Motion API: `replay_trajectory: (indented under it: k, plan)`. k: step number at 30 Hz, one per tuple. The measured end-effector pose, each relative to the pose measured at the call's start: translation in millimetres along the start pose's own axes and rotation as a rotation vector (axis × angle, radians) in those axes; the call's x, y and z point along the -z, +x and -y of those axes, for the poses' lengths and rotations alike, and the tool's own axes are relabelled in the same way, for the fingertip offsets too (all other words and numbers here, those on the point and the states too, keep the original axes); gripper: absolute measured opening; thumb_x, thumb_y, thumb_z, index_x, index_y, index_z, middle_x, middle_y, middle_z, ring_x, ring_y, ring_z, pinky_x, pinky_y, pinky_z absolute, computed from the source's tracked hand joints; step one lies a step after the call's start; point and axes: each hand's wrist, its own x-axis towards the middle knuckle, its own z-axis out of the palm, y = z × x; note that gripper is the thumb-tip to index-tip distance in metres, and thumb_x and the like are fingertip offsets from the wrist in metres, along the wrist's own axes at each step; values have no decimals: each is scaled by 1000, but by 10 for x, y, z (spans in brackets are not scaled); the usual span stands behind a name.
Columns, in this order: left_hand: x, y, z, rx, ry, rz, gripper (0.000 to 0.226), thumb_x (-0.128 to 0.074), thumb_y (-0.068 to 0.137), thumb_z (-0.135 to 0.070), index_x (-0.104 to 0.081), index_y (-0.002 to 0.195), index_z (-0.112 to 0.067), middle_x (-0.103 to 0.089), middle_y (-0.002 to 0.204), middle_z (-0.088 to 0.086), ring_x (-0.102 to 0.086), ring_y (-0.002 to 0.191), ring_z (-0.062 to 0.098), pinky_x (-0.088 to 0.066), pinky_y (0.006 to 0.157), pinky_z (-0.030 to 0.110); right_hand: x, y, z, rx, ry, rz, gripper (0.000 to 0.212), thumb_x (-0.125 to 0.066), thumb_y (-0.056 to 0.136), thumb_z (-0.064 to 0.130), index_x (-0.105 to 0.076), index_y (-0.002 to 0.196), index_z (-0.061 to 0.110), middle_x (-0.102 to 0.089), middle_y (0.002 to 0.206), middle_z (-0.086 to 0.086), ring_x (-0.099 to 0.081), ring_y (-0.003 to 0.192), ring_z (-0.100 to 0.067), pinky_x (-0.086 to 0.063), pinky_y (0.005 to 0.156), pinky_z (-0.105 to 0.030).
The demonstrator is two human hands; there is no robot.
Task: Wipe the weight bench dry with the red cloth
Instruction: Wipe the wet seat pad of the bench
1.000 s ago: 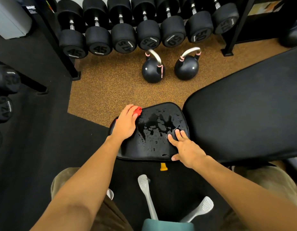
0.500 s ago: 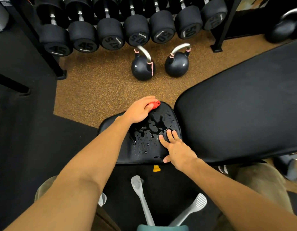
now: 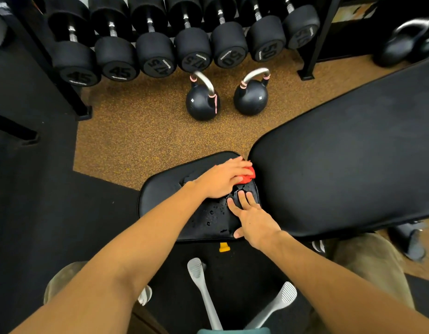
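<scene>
1. Our left hand [image 3: 223,180], fingers nearly straight, presses the bunched red cloth [image 3: 249,176]. It has swept across the weight bench's seat pad [image 3: 160,196] from the far-left corner to the far-right, beside the backrest pad [image 3: 341,165].
2. Our right hand [image 3: 254,220] stays flat and empty on the pad's near-right part.
3. Droplets [image 3: 213,213] remain nearer us; we judge more strokes are needed.

Left hand [image 3: 221,180], right hand [image 3: 253,219] flat

Gym, prob. weights area: racked dumbbells [image 3: 155,54], kettlebells [image 3: 202,102] on rubber floor [image 3: 136,131], padded weight bench [image 3: 341,165].
</scene>
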Motion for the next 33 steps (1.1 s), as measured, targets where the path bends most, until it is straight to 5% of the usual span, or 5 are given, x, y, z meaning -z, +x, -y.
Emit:
replay_trajectory:
  k: [6, 13, 22, 29, 33]
  plan:
    - [107, -262, 183, 86, 44, -79, 41, -47, 107, -6, -60, 144, -19, -40, 162, -7, -19, 157, 18, 0, 120, 10, 18, -17, 19, -8, 26, 7, 99, -62, 100, 37, 13, 163, 19, 19, 170, -17, 17, 157, -35, -17, 127, -45]
    - [70, -41, 12, 279, 45, -274, 42, -44, 106, -3, -57, 145, -13, -40, 162, 3, -21, 156, 29, -14, 127, 39, 15, 38, 23, -24, 25, 22, 102, -65, 98, 38, 12, 163, 21, 18, 170, -16, 17, 157, -35, -18, 127, -46]
    - [-74, -220, -14, 113, 11, -49, 41, -48, 106, -3, -62, 141, -19, -42, 161, -7, -25, 155, 19, -20, 127, 37, 14, 18, 23, -28, 39, 15, 100, -63, 99, 38, 11, 163, 20, 19, 170, -16, 16, 158, -35, -16, 127, -46]
    - [-120, -77, -176, 334, 26, -307, 43, -45, 104, -2, -62, 140, -17, -42, 161, -3, -26, 155, 23, -27, 123, 42, -7, 51, 23, -33, 38, 6, 102, -65, 98, 38, 11, 164, 21, 19, 170, -16, 16, 158, -34, -16, 127, -46]
    - [-286, -194, -313, 223, -4, -276, 43, -47, 103, 2, -63, 139, -15, -43, 160, 0, -29, 154, 23, -22, 124, 32, -2, 6, -3, -19, 89, -4, 98, -67, 98, 32, 5, 165, 22, 17, 171, -16, 15, 158, -33, -13, 128, -47]
